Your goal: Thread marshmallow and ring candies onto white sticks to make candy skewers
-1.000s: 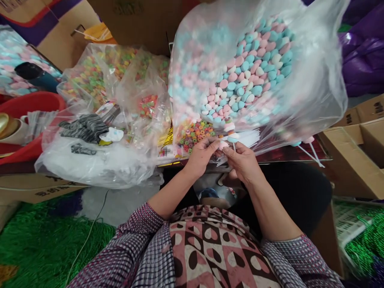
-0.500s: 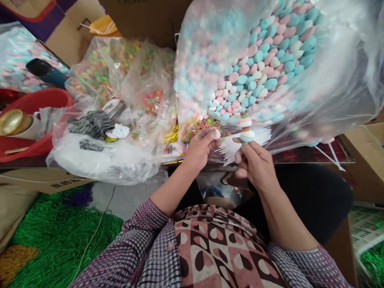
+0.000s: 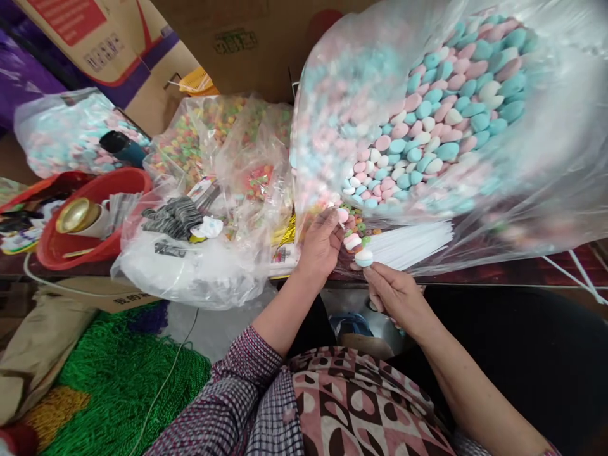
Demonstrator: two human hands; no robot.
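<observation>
My left hand is closed in a pinch on a pink-and-white marshmallow. Just to the right and lower, my right hand grips the lower end of a candy skewer, with the stick itself hidden by the fingers. Pale blue, white and pink marshmallows are threaded on it with an orange gummy ring between them. The skewer tilts up and left, its upper end close beneath the left hand's marshmallow; whether they touch I cannot tell. Loose gummy rings and a fan of thin white sticks lie behind the hands.
A large clear bag of pink, blue and white marshmallows fills the back right. Left of it are a bag of gummy rings, a white-filled plastic bag and a red basin holding a mug. Green strands cover the floor.
The right hand has lowered and tipped the skewer leftward, bringing its upper end near the left hand. The left hand keeps its marshmallow. The whole view has shifted, showing more at left.
</observation>
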